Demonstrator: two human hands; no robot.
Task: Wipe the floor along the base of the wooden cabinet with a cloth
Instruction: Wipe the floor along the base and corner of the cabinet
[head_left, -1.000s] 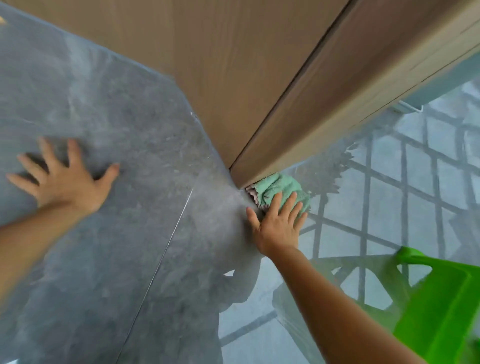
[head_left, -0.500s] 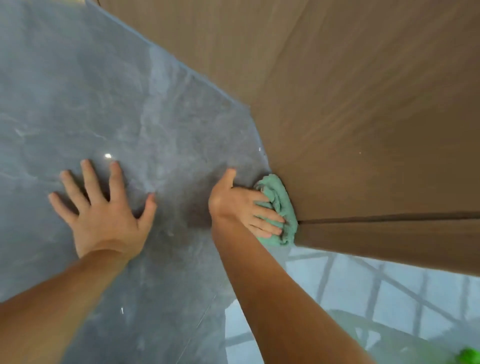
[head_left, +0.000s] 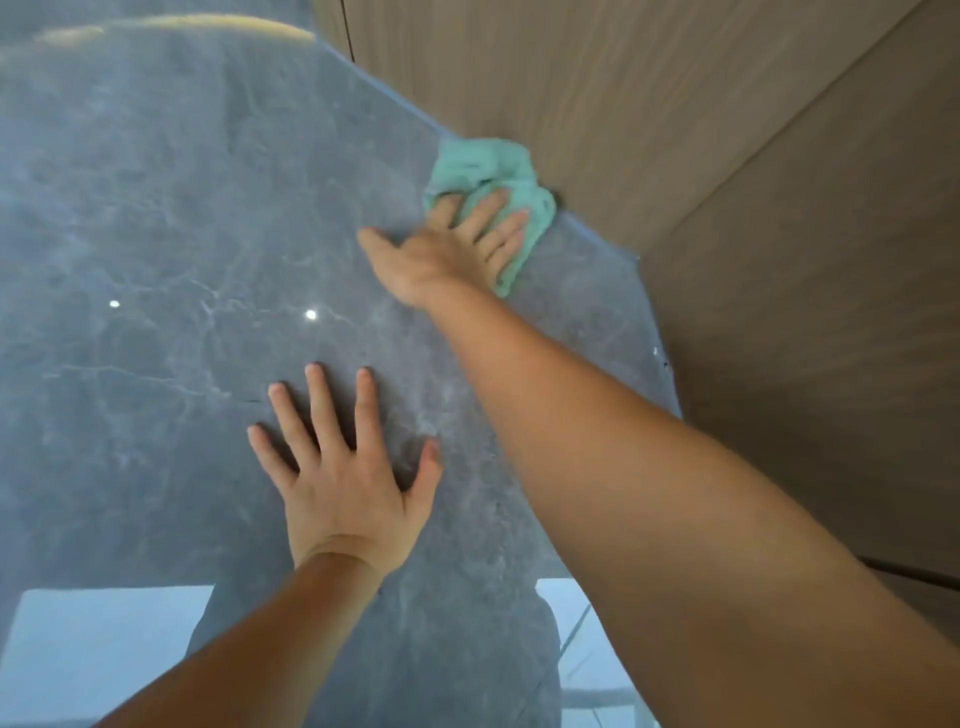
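Note:
A crumpled green cloth lies on the glossy grey marble floor, pushed against the foot of the wooden cabinet. My right hand presses flat on the cloth, fingers spread over it and pointing toward the cabinet base. Nearer to me, my left hand rests palm down on the bare floor with its fingers apart, holding nothing.
The cabinet's base line runs diagonally from top centre down to the right, where a second wooden panel juts toward me. Bright window reflections lie on the floor at the bottom edge.
My right hand has slid the cloth along the cabinet base, away from the panel corner and farther from me. My left hand stays flat on the floor; the view has swung.

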